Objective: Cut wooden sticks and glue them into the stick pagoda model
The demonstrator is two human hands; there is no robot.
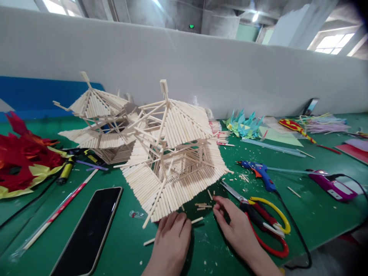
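L hand (171, 238) at stick pagoda (172, 153) (tilted)

A black smartphone (90, 230) is lying face up on the green table (301, 214). Red-and-yellow scissors (264, 220) are resting beside a blue glue gun (260, 172). A stick pagoda model (97, 122) is standing at the back left, red and yellow paper (23, 161) is spreading beside it, and teal paper shapes (244, 124) are sitting by the grey wall (201, 65).

Two stick pagodas (172, 153) (97, 119), one phone (90, 230), one scissors (263, 222), one glue gun (260, 172)
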